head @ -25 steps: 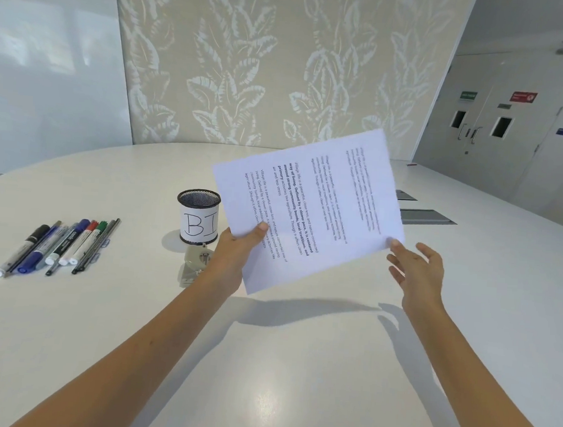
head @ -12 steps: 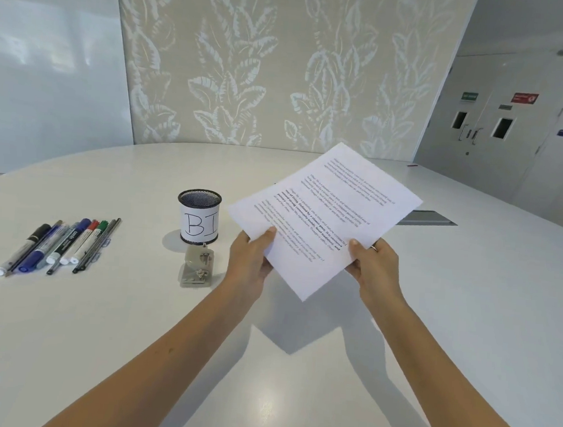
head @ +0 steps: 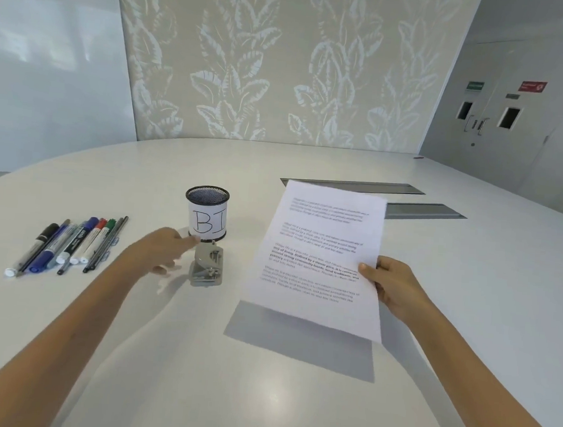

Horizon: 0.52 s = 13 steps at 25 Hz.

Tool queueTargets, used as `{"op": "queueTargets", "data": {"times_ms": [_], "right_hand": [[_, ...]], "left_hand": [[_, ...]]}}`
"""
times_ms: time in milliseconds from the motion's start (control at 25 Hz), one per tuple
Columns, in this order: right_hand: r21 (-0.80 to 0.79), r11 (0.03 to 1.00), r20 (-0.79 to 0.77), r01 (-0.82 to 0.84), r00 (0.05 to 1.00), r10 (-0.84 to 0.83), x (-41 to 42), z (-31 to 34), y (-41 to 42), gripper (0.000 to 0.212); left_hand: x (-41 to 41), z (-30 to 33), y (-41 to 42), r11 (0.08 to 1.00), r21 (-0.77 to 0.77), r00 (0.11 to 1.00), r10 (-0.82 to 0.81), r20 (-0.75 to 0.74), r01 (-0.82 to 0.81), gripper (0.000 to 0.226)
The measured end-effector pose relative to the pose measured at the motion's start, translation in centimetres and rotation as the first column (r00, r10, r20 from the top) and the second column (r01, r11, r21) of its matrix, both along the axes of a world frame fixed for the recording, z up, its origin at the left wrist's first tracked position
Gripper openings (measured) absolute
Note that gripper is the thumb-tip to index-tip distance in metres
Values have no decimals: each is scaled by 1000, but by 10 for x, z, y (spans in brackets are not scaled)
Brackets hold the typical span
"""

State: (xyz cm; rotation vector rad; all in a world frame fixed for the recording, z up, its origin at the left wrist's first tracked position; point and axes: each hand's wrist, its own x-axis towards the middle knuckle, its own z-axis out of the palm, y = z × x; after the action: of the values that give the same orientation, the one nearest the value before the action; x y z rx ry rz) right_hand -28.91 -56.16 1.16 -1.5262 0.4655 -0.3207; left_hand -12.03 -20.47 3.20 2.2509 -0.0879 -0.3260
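My right hand (head: pixel 393 289) pinches the right edge of a printed sheet of paper (head: pixel 317 259), thumb on top, holding it above the white table (head: pixel 260 395). The sheet casts a shadow below it. My left hand (head: pixel 161 250) holds nothing and reaches, blurred, with fingers extended toward a small metal hole punch (head: pixel 207 267) just right of it. Behind the punch stands a black mesh pen cup (head: pixel 207 214) with a white label reading "BI".
Several pens and markers (head: pixel 68 245) lie in a row at the left of the table. Two grey cable hatches (head: pixel 407 202) are set into the tabletop behind the sheet. Grey double doors (head: pixel 486 121) stand at the far right.
My left hand let go of the sheet and moved left toward the hole punch. My right hand now holds the paper alone, turned upright and shifted to the right.
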Motion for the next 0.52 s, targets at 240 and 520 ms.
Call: {"op": "queueTargets", "data": {"times_ms": [240, 520], "right_hand": [[-60, 997, -82, -42, 996, 37, 10, -6, 15, 16], [-69, 994, -42, 80, 996, -83, 6, -15, 18, 13]], "left_hand": [[5, -6, -25, 983, -44, 971, -183, -153, 179, 9], [19, -20, -44, 837, -515, 956, -275, -101, 186, 29]]}}
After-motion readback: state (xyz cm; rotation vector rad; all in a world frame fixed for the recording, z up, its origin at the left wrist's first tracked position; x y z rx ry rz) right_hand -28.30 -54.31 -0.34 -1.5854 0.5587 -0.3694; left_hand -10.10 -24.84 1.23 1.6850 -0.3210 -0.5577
